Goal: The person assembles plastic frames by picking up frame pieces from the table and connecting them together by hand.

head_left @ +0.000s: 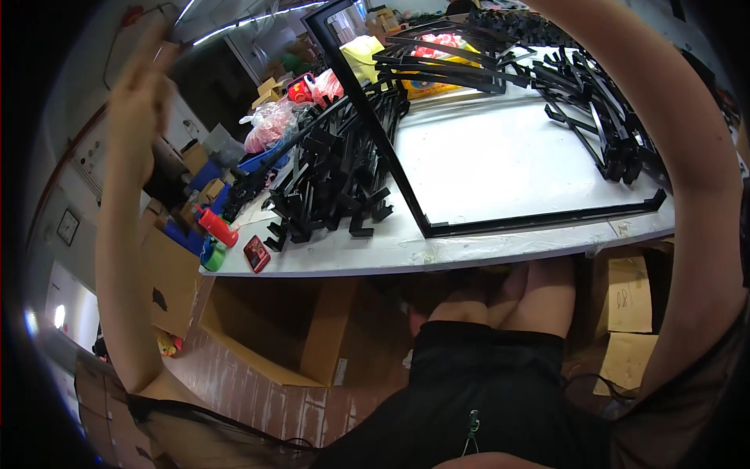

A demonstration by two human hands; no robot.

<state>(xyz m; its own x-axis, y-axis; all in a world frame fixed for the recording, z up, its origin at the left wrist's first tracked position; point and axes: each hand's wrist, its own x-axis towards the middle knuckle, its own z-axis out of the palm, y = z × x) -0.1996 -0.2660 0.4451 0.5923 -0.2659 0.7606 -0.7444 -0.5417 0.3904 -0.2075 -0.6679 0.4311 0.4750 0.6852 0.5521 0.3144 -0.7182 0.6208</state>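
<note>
At upper left, the left hand (141,98) is raised, its grip too blurred to tell, while the right arm (678,117) bends upward, right hand out of view, and the frame (547,216) is on the table (484,164).

Red bottle (218,227), green roll (208,258), open cardboard box (326,332), square wall clock (68,227).

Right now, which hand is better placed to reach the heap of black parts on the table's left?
Probably the left hand: though raised and blurred, it is on the same side as the heap of black parts. The right arm is on the opposite side, its hand out of view.
</note>
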